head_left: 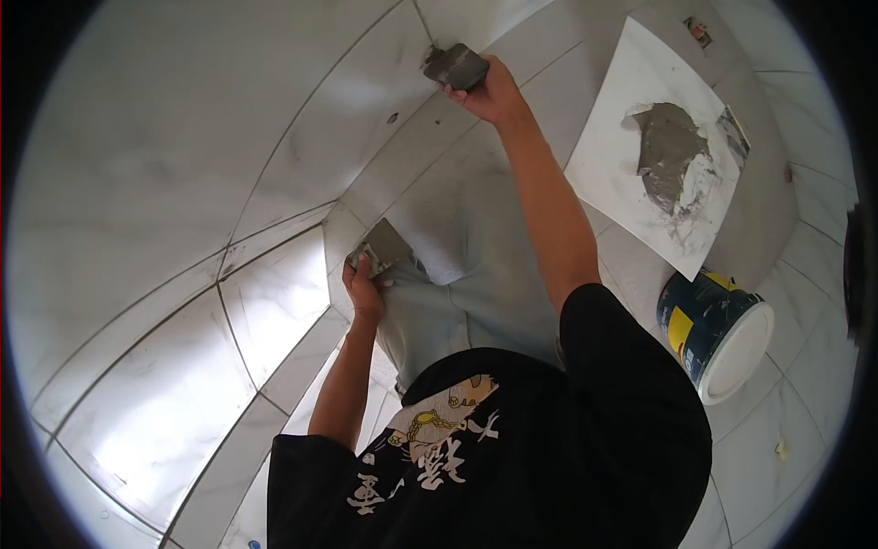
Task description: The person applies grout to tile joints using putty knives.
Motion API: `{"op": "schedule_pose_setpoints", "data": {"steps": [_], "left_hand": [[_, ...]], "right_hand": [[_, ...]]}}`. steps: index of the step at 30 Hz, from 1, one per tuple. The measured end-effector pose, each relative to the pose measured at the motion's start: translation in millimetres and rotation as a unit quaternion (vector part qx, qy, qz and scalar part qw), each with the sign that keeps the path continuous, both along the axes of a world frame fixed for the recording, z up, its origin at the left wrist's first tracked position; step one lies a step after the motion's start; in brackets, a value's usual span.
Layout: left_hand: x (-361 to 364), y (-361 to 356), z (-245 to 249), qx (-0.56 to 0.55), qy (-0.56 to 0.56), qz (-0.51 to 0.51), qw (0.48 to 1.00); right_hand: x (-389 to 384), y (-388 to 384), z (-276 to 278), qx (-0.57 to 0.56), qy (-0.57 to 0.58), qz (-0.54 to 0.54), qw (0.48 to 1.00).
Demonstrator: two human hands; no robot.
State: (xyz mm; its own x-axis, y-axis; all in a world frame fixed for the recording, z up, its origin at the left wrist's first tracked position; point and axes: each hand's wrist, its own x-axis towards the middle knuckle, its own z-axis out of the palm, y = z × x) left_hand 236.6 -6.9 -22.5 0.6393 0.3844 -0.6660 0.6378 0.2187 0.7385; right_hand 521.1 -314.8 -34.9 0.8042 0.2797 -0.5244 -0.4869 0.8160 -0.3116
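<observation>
Reaching up and forward, my right hand (pixel 494 93) is wrapped around a dark grey scraper (pixel 459 68) with rounded corners. The scraper rests against the tiled wall beside a joint, and some grey paste shows at its left edge. My left hand (pixel 366 291), close to my knees, grips a flat scraper (pixel 389 242) with a square grey blade. Paste is smeared on this scraper near the thumb; its handle is hidden by the hand. Large pale wall tiles (pixel 174 137) with dark joints lie to the left of both hands.
A white board (pixel 611 119) on the right carries a heap of grey paste (pixel 672 151). Below it, a dark blue bucket (pixel 700 316) with a white end lies on the tiled floor (pixel 759 448). A small reddish fragment (pixel 698 31) lies beyond the board.
</observation>
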Motion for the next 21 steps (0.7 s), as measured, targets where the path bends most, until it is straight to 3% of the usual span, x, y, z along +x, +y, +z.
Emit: {"op": "schedule_pose_setpoints", "data": {"steps": [4, 6, 10, 12, 13, 15, 19, 21], "left_hand": [[-4.4, 2.0, -1.1, 0.005, -0.012, -0.002, 1.0], [-11.3, 2.1, -4.7, -0.002, -0.018, -0.003, 1.0], [-14.6, 3.9, 1.2, -0.006, -0.035, -0.002, 0.999], [-11.0, 0.3, 4.2, 0.004, -0.037, 0.0, 0.999], [-9.8, -0.5, 6.0, 0.005, -0.039, 0.002, 0.999], [-12.8, -2.4, 8.6, 0.011, -0.035, 0.001, 0.999], [-13.5, 0.4, 6.4, 0.016, -0.035, 0.006, 0.999], [-14.2, 0.6, 5.1, 0.008, -0.042, 0.0, 0.999]], "right_hand": [[-5.0, -4.4, 66.0, 0.016, -0.038, -0.02, 0.999], [-14.9, -13.2, 97.4, 0.047, -0.12, 0.016, 0.991], [-57.0, -8.4, 96.7, 0.014, -0.184, -0.062, 0.981], [-71.6, 9.8, 79.2, -0.122, -0.135, -0.064, 0.981], [-71.7, 18.0, 82.1, -0.121, -0.137, -0.068, 0.981], [-73.6, 40.2, 83.3, -0.239, -0.124, -0.089, 0.959], [-39.6, 82.2, 59.8, -0.326, -0.125, -0.115, 0.93], [-29.5, 104.7, 57.7, -0.464, -0.149, -0.142, 0.862]]}}
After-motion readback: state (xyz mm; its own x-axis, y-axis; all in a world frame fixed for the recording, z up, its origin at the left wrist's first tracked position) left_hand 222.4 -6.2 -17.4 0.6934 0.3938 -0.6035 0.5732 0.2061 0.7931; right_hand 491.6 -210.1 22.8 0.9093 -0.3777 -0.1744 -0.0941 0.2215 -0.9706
